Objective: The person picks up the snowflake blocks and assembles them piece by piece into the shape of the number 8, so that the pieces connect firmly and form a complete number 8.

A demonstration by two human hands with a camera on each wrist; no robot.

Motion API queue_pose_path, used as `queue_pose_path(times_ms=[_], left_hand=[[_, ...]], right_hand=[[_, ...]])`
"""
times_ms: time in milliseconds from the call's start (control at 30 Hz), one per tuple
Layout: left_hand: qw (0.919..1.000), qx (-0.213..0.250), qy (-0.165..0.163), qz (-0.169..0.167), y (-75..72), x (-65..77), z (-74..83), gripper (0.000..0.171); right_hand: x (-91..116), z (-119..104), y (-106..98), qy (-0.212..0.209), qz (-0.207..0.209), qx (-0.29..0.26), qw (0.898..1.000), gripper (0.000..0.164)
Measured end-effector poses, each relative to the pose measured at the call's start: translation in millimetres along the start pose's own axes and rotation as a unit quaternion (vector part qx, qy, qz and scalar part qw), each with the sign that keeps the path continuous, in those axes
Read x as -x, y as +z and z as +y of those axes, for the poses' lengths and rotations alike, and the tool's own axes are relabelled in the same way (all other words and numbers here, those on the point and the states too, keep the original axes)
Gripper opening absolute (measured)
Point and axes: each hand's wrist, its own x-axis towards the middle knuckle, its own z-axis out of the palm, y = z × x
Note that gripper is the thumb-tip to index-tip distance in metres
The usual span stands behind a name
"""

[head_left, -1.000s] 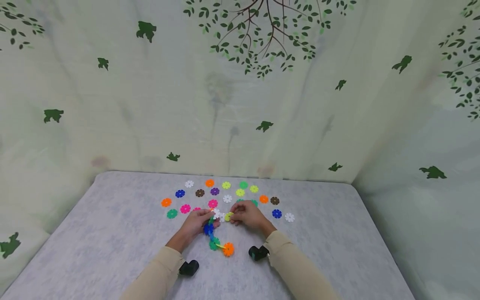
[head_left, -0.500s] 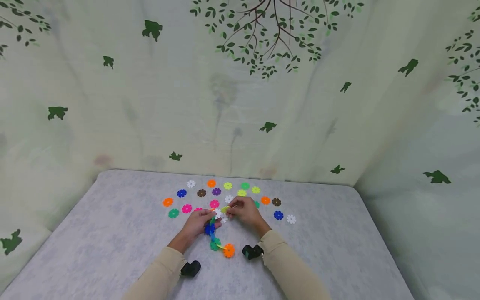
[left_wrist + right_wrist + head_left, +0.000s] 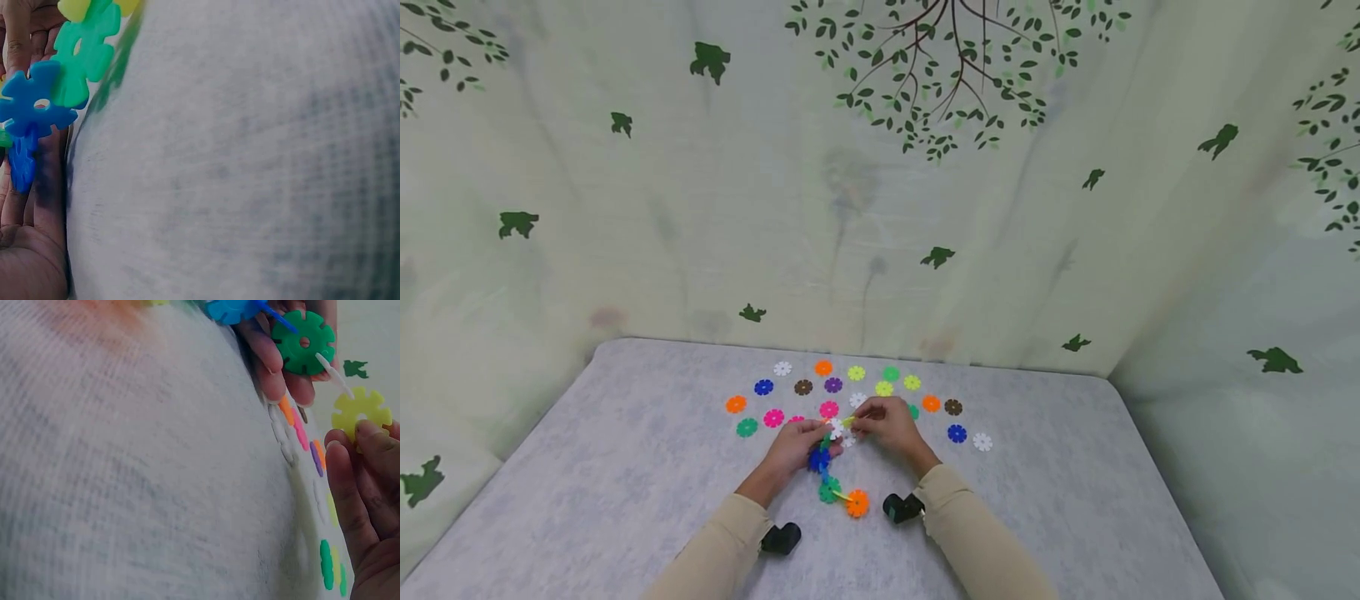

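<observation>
My left hand [image 3: 793, 448] holds a chain of interlocking snowflake discs by its upper end. A white disc [image 3: 836, 428] shows at its fingertips, joined to a dark green disc [image 3: 304, 342]. Below hang blue discs [image 3: 39, 100] and a light green disc [image 3: 87, 53], and an orange disc [image 3: 857, 503] ends the chain towards me. Between thumb and fingers, my right hand [image 3: 891, 427] pinches a yellow disc [image 3: 359, 411]. In the right wrist view, that yellow disc's notched edge meets the white disc, which is seen edge-on.
Several loose discs lie flat beyond the hands, among them a purple disc [image 3: 832, 385], a brown disc [image 3: 953, 407] and an orange disc [image 3: 736, 404]. Grey cloth covers the table [image 3: 587, 467]. A leaf-printed curtain [image 3: 737, 208] hangs behind it.
My right hand has moved slightly left, bringing the yellow disc up to the white disc and turning it from face-on to nearly edge-on in the head view. The left hand stays almost still.
</observation>
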Motion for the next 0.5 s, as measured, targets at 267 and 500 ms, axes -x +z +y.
queue_pose_path(times_ms=[267,500], left_hand=[[1.0,0.002,0.003,0.003,0.6,1.8,2.1,0.026],[0.9999,-0.01,-0.003,0.008,7.2,3.4,2.5,0.025]], right_hand=[[1.1,0.8,9.2,-0.048,0.019,0.027,0.998,0.005],[-0.3,1.7,4.2,-0.028,-0.001,0.024,0.999,0.005]])
